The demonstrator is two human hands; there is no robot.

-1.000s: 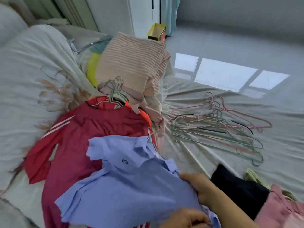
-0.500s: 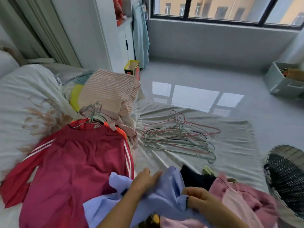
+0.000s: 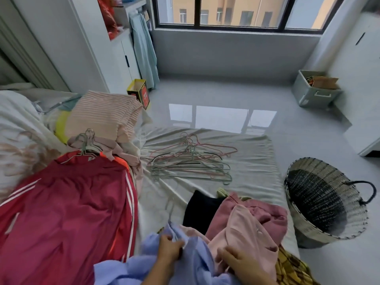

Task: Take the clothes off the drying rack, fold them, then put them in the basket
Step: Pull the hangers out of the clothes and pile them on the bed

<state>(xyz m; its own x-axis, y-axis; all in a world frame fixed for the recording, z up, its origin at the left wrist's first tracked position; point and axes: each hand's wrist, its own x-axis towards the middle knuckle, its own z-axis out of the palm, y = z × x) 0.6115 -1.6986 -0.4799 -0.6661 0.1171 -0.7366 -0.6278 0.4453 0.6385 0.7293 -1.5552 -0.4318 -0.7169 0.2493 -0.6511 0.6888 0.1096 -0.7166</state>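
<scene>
A light blue shirt (image 3: 144, 268) lies bunched at the bottom middle of the bed. My left hand (image 3: 169, 246) grips its fabric, and my right hand (image 3: 234, 258) holds it beside a pale pink garment (image 3: 246, 233). A red jacket with white stripes (image 3: 67, 212) is spread flat on the left, still on a hanger. A dark folded piece (image 3: 201, 210) and a rose pink garment (image 3: 265, 210) lie just beyond my hands. The woven basket (image 3: 308, 229) stands tilted on the floor at the right of the bed.
Several empty hangers (image 3: 191, 161) lie piled mid-bed. A striped pink stack (image 3: 102, 118) sits at the back left on more hung clothes. A grey storage box (image 3: 314, 91) and a yellow box (image 3: 139, 91) stand on the shiny floor.
The blue shirt, spread out over the red jacket a second ago, has been pulled down towards me and bunched in both hands. The view has lifted, revealing the window and basket.
</scene>
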